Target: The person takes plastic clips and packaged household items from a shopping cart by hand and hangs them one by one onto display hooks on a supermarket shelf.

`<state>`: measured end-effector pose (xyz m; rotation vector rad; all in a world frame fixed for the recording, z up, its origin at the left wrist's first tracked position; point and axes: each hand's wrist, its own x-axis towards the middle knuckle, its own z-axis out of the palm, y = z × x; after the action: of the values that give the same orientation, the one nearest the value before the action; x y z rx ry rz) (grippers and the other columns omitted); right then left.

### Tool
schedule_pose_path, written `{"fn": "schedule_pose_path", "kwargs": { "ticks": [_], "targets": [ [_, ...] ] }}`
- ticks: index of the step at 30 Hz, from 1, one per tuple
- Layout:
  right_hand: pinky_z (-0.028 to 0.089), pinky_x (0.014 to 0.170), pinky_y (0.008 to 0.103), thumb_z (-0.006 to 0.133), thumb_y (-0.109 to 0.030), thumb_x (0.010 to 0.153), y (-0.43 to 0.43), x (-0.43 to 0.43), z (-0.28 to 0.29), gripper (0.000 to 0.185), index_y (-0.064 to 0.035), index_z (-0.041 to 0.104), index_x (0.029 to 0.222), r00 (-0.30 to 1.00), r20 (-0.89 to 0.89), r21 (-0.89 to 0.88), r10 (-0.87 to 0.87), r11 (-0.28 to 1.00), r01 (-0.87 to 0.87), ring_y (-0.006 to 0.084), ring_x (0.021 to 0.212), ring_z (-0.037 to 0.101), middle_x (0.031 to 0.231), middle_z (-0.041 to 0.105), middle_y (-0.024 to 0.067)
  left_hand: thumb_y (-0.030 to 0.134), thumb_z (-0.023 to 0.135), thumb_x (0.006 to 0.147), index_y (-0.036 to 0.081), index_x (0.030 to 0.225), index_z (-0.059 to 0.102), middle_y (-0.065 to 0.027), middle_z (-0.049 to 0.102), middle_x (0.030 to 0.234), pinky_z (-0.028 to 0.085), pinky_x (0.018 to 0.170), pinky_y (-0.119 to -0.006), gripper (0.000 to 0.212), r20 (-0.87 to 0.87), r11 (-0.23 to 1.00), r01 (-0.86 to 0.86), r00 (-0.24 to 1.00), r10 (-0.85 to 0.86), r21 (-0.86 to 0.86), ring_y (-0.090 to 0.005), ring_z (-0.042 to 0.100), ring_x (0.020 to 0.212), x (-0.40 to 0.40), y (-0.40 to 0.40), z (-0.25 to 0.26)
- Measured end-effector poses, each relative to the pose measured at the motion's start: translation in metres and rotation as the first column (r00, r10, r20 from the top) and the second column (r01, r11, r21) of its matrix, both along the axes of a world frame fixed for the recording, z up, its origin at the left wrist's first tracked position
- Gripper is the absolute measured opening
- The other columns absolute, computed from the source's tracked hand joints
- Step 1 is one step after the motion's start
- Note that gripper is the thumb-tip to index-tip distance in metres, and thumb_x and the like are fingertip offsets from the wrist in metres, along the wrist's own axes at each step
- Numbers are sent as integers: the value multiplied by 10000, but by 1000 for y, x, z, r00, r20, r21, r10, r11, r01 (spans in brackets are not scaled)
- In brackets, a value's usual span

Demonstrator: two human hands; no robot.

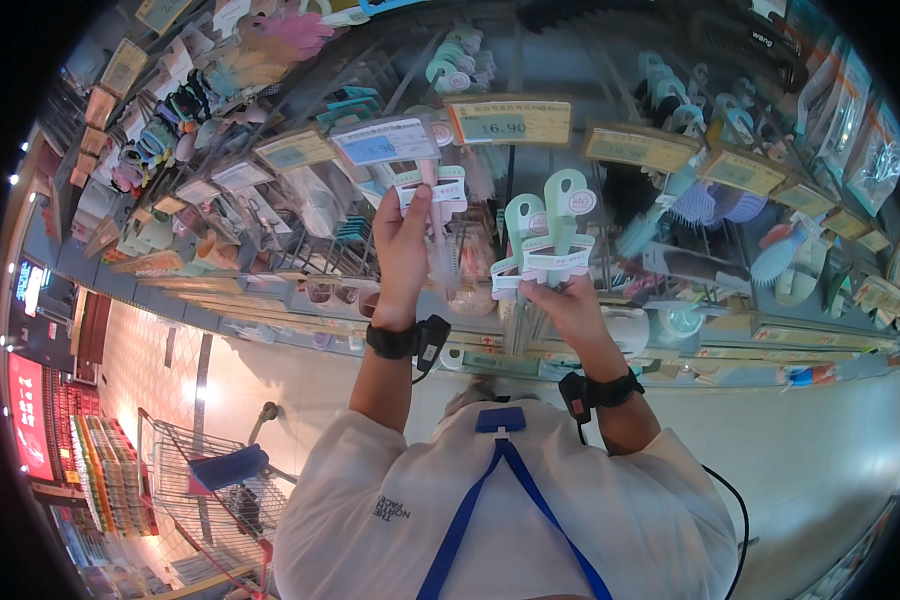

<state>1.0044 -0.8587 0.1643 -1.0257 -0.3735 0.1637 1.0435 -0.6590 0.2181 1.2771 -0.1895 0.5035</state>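
Note:
My left hand (406, 251) grips a pink-handled brush or comb (436, 217) by its white and green card, thumb on the card's front. It is upright, just below a price tag on a display hook. My right hand (570, 304) holds several pale green carded combs or brushes (568, 214) by the lower edge of their cards. Their looped green handles point up, and their clear lower parts hang down past my fingers. The two hands are apart, both in front of the shelf rack.
Price tags (510, 122) line the hook ends. More carded goods (457, 64) hang behind. Hairbrushes (690, 199) hang to the right, and hair ties (157, 139) to the left. Below runs a lower shelf edge (645, 349). A wire shopping cart (195, 465) stands at lower left.

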Motion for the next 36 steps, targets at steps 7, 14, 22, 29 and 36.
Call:
{"fn": "schedule_pose_path", "kwargs": {
  "ticks": [7,14,22,29,36],
  "targets": [
    [423,703,225,614,-7,797,-4,-5,-1,258,-27,562,1048,999,30,-61,-28,998,30,66,817,524,928,600,-4,185,544,887,17,950,582,-2,609,808,403,565,-183,183,-91,995,-27,995,36,95,-30,525,674,32,-4,7],
    [406,680,219,606,-59,818,-1,3,9,220,-20,566,1031,999,6,-186,-36,982,36,50,797,499,905,585,-20,148,538,874,12,1023,540,-35,594,862,411,624,-231,202,-65,989,-68,995,77,131,-94,529,756,76,-13,-1],
    [428,659,235,633,-63,794,19,18,17,193,-19,592,978,984,116,-227,-133,961,157,70,757,530,857,610,-7,154,497,901,-32,1054,542,-50,580,913,405,849,-248,245,84,967,-182,982,169,179,-136,541,925,-6,-6,-27],
    [442,681,237,649,-34,773,62,22,26,236,-16,591,1001,961,184,-259,-208,933,251,76,770,550,887,626,14,169,474,923,-11,1107,547,2,573,829,403,650,-201,268,-161,960,272,953,-258,71,-33,496,735,-34,27,-34],
    [466,659,229,644,13,770,100,23,50,250,15,570,1008,928,166,-102,-333,930,352,89,775,567,898,618,41,64,527,882,-20,1070,546,1,570,783,393,588,-179,207,15,969,197,979,-201,150,-23,483,680,-26,50,-11]
  ]
}}
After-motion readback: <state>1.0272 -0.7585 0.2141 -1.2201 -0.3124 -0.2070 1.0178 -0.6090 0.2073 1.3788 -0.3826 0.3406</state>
